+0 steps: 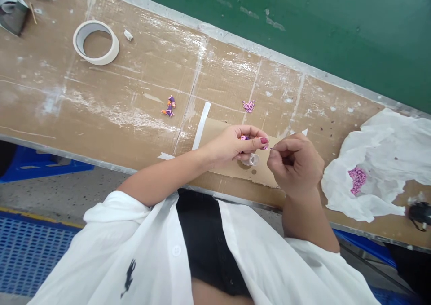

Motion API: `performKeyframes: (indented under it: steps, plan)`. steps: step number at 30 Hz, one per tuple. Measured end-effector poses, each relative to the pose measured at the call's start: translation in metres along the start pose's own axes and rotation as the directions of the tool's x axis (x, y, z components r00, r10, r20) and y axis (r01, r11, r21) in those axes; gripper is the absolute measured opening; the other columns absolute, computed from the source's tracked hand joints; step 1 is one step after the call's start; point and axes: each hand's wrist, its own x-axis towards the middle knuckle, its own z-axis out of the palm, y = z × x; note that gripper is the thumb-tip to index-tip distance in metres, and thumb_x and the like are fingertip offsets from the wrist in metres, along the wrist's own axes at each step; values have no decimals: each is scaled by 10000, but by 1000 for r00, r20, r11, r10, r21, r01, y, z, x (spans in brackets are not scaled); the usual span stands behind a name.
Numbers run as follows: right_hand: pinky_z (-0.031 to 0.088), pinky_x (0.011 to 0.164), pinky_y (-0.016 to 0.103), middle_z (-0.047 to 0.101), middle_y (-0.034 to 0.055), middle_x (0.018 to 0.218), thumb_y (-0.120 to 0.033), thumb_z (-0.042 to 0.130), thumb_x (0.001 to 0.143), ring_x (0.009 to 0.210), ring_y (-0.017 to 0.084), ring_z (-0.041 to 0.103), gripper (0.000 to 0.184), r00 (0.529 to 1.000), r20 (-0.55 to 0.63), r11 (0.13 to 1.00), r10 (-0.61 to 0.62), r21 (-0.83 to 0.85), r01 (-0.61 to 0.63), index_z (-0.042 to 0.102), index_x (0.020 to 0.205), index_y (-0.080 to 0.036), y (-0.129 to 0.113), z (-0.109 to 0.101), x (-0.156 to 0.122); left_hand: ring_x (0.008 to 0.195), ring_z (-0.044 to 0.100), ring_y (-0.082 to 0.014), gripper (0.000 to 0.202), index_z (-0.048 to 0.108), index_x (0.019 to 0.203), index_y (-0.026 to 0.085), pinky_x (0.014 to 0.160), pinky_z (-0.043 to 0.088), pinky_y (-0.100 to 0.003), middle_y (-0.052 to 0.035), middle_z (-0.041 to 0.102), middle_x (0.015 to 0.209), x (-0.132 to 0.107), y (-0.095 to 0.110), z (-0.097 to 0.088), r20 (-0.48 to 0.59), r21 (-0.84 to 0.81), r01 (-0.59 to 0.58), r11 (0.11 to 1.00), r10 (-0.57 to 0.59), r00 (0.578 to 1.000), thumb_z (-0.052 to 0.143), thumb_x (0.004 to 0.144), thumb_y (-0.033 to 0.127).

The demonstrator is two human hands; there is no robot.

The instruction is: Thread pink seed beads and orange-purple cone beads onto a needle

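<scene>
My left hand (240,148) is closed around a small figure (244,137); bits of purple and pink show between the fingers, and the rest is hidden. At its fingertips is a pink piece (266,147). My right hand (294,163) is pinched just to the right, nearly touching the left fingertips. A thin dark tip (271,148) sticks out of that pinch; what it belongs to is hidden. Below the left hand stands a small clear cup (254,160) on a cardboard sheet (218,132). Beyond the hands lies a little pile of pink pieces (248,106).
Two purple and orange figures (169,107) lie left of the cardboard. A roll of white tape (96,42) sits at the far left. On the right, crumpled white paper (380,148) holds more pink pieces (357,179), with a black object (419,215) beside it.
</scene>
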Motion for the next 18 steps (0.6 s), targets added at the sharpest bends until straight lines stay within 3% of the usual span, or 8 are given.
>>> performKeyframes:
  steps: [10, 18]
  plan:
    - [333, 460, 288, 509, -26, 697, -165, 611, 915, 534, 119, 433, 134, 999, 47, 987, -6, -158, 13, 515, 909, -259, -2, -3, -5, 389, 394, 12, 386, 636, 777, 105, 410, 237, -173, 87, 560, 556, 0, 3, -2, 47, 24, 0, 1000, -1, 999, 945, 640, 290]
    - [375, 485, 259, 552, -23, 745, -74, 619, 905, 565, 104, 488, 226, 987, 139, 981, -85, -161, 108, 552, 1017, -258, -9, -10, -6, 408, 382, 2, 379, 635, 744, 109, 421, 251, -166, 88, 508, 485, -3, 4, 0, -7, 161, 26, 987, -25, 1000, 951, 633, 287]
